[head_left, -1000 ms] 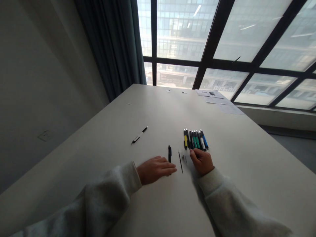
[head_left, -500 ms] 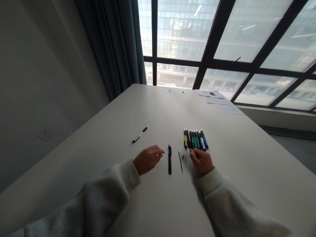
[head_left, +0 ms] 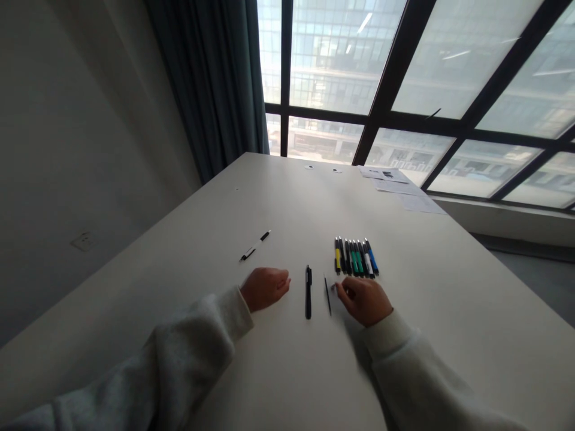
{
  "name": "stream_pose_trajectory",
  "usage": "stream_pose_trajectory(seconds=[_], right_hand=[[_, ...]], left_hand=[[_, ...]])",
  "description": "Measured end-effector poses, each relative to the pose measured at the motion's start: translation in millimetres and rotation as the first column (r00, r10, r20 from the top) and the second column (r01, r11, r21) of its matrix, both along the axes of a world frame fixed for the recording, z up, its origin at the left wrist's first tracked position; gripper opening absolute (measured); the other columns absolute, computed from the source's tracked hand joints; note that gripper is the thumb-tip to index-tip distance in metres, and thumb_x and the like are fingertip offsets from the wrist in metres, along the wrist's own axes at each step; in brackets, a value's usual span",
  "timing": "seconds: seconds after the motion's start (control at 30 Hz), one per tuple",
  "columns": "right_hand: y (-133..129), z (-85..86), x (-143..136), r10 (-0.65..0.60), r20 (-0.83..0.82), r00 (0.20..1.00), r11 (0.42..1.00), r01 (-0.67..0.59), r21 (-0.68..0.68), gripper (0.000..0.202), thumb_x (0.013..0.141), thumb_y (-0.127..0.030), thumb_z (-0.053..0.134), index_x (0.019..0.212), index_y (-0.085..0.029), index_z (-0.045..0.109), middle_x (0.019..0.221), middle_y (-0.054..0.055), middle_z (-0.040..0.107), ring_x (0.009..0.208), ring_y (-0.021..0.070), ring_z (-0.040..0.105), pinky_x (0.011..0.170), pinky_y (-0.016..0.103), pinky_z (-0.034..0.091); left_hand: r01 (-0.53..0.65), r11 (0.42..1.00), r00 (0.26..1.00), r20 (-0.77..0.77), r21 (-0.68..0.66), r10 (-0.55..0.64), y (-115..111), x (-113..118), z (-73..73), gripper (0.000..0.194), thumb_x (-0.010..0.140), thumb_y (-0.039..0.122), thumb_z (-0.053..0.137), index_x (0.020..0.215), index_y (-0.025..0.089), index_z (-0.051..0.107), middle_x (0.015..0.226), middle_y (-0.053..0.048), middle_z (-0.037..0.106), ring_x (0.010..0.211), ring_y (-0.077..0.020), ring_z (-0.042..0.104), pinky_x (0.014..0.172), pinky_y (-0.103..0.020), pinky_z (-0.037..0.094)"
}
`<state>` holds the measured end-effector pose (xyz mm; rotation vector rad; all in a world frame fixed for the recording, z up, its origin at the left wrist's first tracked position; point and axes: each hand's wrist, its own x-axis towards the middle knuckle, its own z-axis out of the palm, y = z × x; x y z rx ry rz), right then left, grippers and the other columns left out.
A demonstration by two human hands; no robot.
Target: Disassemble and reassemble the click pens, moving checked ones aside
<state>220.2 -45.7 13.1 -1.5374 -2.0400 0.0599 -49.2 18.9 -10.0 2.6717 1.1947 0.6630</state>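
Observation:
My right hand [head_left: 365, 299] is closed in a pinch at a small grey pen part [head_left: 333, 287], too small to make out fully. Just left of its fingertips lies a thin dark pen refill [head_left: 327, 296]. A black pen body [head_left: 308, 292] with a clip lies upright in view between my hands. My left hand [head_left: 266, 289] rests by the table with its fingers curled together, apart from the pen body, and no object shows in it. Beyond my right hand is a row of several pens [head_left: 356, 257] with yellow, black, green, white and blue barrels.
A white and black pen [head_left: 255, 246] lies slantwise beyond my left hand. Papers [head_left: 395, 187] lie at the far right of the white table [head_left: 287, 209]. Two small round items sit near its far edge, before the window. A dark curtain [head_left: 215, 84] hangs at the left.
My right hand has shifted slightly nearer me, and its fingertips have come to the small grey part. My left hand has drawn back a little leftward, its fingers curling in.

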Motion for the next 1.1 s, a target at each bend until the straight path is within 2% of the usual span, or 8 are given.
stream_pose_trajectory(seconds=[0.13, 0.2, 0.33, 0.5, 0.83, 1.1], right_hand=[[-10.2, 13.9, -6.2, 0.085, 0.23, 0.97, 0.991, -0.058, -0.121, 0.03, 0.089, -0.03, 0.055, 0.062, -0.018, 0.063, 0.057, 0.003, 0.063, 0.049, 0.0138, 0.054, 0.053, 0.027, 0.03], [-13.3, 17.5, -9.0, 0.099, 0.277, 0.956, 0.98, -0.044, -0.196, 0.023, 0.087, -0.029, 0.06, 0.067, -0.019, 0.066, 0.062, 0.004, 0.067, 0.052, 0.0151, 0.058, 0.054, 0.027, 0.032], [-16.0, 20.3, -13.4, 0.102, 0.297, 0.95, 0.956, -0.011, -0.292, 0.012, 0.082, -0.029, 0.068, 0.075, -0.02, 0.069, 0.072, 0.004, 0.073, 0.062, 0.0189, 0.065, 0.057, 0.028, 0.035], [-18.0, 21.7, -18.2, 0.12, 0.309, 0.943, 0.934, -0.002, -0.357, 0.015, 0.083, -0.034, 0.068, 0.076, -0.021, 0.07, 0.074, 0.005, 0.074, 0.067, 0.0215, 0.068, 0.059, 0.029, 0.038], [-18.1, 20.6, -21.6, 0.105, 0.32, 0.941, 0.895, 0.051, -0.444, 0.017, 0.085, -0.036, 0.065, 0.08, -0.02, 0.072, 0.08, 0.007, 0.075, 0.074, 0.0244, 0.069, 0.062, 0.031, 0.042], [-21.7, 23.9, -27.2, 0.049, 0.32, 0.946, 0.856, 0.125, -0.502, 0.016, 0.086, -0.031, 0.064, 0.088, -0.019, 0.074, 0.084, 0.008, 0.075, 0.082, 0.0262, 0.07, 0.071, 0.033, 0.046]], left_hand=[[0.021, 1.0, 0.999, -0.028, 0.004, -0.021, -0.8, -0.6, -2.4, 0.028, 0.083, 0.022, 0.049, 0.057, 0.019, 0.042, 0.049, 0.004, 0.041, 0.045, -0.0107, 0.03, 0.049, -0.026, 0.019], [0.02, 1.0, 0.999, -0.03, 0.002, -0.019, -1.0, -1.2, -3.4, 0.026, 0.082, 0.02, 0.049, 0.057, 0.02, 0.042, 0.049, 0.004, 0.041, 0.044, -0.0109, 0.031, 0.049, -0.026, 0.02], [0.031, 0.999, 0.999, -0.021, -0.011, -0.031, -1.5, -3.1, -3.6, 0.02, 0.082, 0.019, 0.049, 0.062, 0.02, 0.046, 0.053, 0.004, 0.047, 0.047, -0.0112, 0.037, 0.051, -0.025, 0.023], [0.058, 0.998, 0.998, 0.003, -0.037, -0.058, -4.5, -4.4, -0.4, 0.01, 0.077, 0.015, 0.049, 0.068, 0.02, 0.047, 0.059, 0.004, 0.052, 0.051, -0.0113, 0.04, 0.053, -0.025, 0.024], [0.134, 0.987, 0.988, 0.094, -0.085, -0.126, -9.5, -0.5, 1.7, 0.014, 0.072, 0.013, 0.049, 0.063, 0.02, 0.04, 0.057, 0.005, 0.043, 0.051, -0.0103, 0.031, 0.053, -0.026, 0.019], [0.23, 0.96, 0.938, 0.3, -0.163, -0.174, -12.7, -0.5, 13.0, 0.019, 0.071, 0.013, 0.05, 0.063, 0.02, 0.035, 0.057, 0.007, 0.037, 0.051, -0.008, 0.032, 0.052, -0.021, 0.027]])
